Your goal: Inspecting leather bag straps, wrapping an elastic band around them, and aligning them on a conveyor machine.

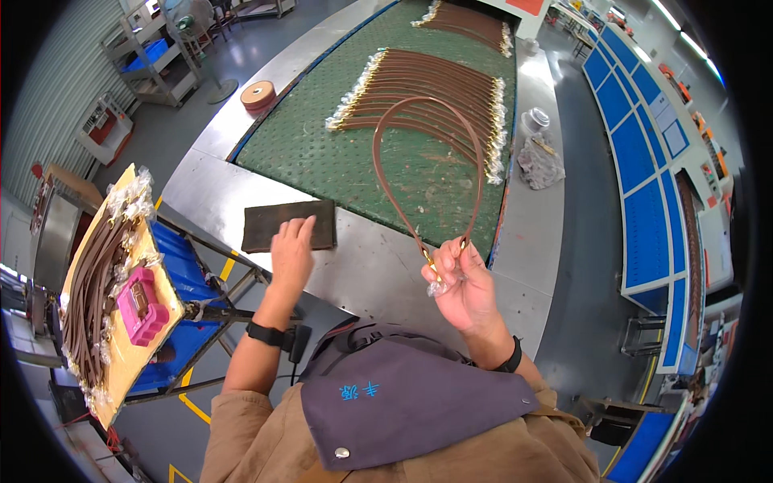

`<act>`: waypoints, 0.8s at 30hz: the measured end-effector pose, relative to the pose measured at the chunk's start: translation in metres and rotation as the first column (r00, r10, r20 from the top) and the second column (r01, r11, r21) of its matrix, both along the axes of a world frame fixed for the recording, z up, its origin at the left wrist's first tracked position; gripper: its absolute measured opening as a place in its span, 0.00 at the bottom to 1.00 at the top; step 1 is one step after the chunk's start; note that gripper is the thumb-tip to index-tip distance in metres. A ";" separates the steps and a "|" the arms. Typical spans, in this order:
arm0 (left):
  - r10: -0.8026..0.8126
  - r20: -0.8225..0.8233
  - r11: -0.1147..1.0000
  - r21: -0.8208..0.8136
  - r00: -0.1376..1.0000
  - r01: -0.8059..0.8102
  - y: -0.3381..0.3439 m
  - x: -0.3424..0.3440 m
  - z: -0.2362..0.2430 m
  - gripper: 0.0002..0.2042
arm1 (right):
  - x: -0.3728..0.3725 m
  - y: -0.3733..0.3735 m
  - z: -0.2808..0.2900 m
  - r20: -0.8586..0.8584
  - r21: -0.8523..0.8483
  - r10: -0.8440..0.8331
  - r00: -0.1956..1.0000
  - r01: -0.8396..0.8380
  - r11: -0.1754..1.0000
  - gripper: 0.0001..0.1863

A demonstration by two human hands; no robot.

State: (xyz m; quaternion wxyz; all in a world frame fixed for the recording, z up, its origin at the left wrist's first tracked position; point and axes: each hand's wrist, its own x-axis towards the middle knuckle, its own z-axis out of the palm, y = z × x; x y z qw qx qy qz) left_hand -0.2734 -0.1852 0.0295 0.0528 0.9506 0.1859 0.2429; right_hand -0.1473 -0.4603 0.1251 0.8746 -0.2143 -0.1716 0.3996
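Observation:
A thin brown leather strap (376,153) is bent into a tall loop in front of me. Both its ends, with gold-coloured metal fittings partly wrapped in clear plastic, meet in my right hand (467,290), which is closed on them. My left hand (291,256) is over a dark brown folded cloth or pad (266,225) at the near edge of the metal table. Its fingers are loosely bent and slightly apart, with nothing seen in them. Beyond the loop, a row of similar brown straps (427,76) lies side by side on the green conveyor belt (314,161), their ends wrapped in plastic.
More straps (467,24) lie farther along the belt. On the metal border are a brown tape roll (258,95) at left and crumpled plastic (541,161) at right. At my left, a board (153,318) bears a strap pile (93,298) and a pink tray (143,306).

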 end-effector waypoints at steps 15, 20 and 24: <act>-0.306 0.081 0.935 -0.163 0.949 0.315 -0.043 -0.010 0.047 0.14 | -0.013 -0.002 0.033 -0.076 0.062 0.078 0.994 -0.073 0.995 0.10; -0.492 0.418 0.862 0.108 0.764 0.496 -0.094 -0.008 0.137 0.20 | -0.015 0.000 0.033 -0.113 0.055 0.084 0.990 -0.079 0.995 0.10; -0.536 0.421 0.844 0.286 0.731 0.454 -0.101 -0.006 0.138 0.25 | -0.015 0.000 0.036 -0.122 0.048 0.093 0.988 -0.088 0.995 0.10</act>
